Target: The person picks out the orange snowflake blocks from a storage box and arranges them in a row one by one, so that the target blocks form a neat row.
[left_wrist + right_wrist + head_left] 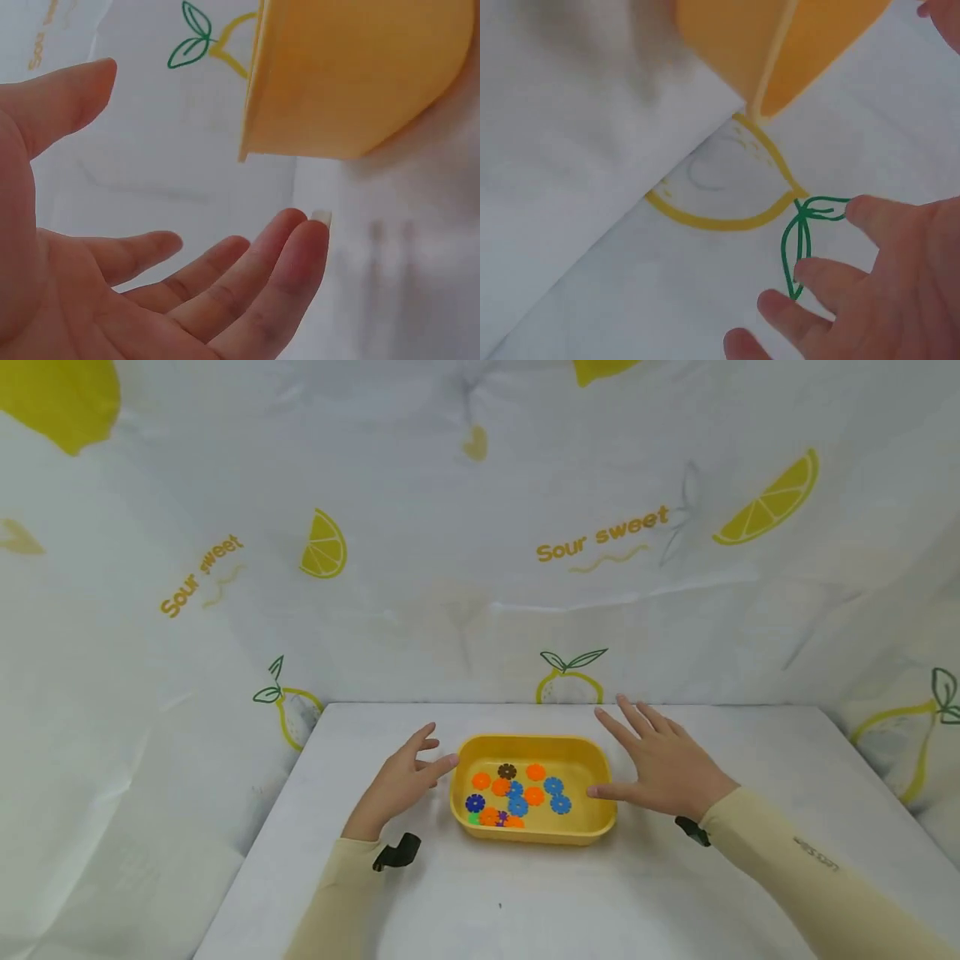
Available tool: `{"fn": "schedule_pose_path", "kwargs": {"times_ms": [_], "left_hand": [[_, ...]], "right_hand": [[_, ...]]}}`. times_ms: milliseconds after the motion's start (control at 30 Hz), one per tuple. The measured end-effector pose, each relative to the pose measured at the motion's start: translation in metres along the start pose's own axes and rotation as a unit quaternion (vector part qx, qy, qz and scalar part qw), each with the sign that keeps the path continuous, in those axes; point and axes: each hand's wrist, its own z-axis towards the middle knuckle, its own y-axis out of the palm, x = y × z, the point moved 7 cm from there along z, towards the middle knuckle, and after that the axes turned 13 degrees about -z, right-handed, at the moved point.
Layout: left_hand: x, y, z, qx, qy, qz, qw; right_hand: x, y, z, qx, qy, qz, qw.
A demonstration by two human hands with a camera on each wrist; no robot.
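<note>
A yellow plastic tray [532,837] stands on the white table in the head view. Inside it lie several flat notched discs: orange discs [536,772], blue discs [560,804], a brown disc [507,772] and a dark blue disc [475,803], with green and purple bits near the front left. My left hand [401,785] is at the tray's left end, fingers apart and thumb tip by the rim; the left wrist view shows nothing in its palm. My right hand [667,766] spreads its fingers at the right end, the thumb overlapping the rim in the head view.
The white table [480,893] ends at the back against a white cloth [450,610] printed with lemons and words. Cloth also hangs at both sides. Dark straps [397,852] sit at the wrists, below beige sleeves [810,868].
</note>
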Motion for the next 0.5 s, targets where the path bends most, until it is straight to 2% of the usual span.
{"fn": "schedule_pose_path", "kwargs": {"times_ms": [167,267,367,500], "left_hand": [[-0.012,0.006,0.014,-0.027,-0.010,-0.082,0.9962],[-0.020,0.008,0.019,-0.045,-0.016,-0.118,0.9918],[-0.027,0.012,0.024,-0.068,-0.025,-0.148,0.9863],[-0.033,0.017,0.028,-0.104,-0.033,-0.198,0.9741]], "right_hand": [[-0.025,0.004,0.028,-0.030,-0.068,0.048,0.9960],[-0.039,0.008,0.041,-0.055,-0.095,0.080,0.9907],[-0.051,0.012,0.051,-0.090,-0.098,0.102,0.9858],[-0.065,0.019,0.062,-0.145,-0.085,0.109,0.9798]]}}
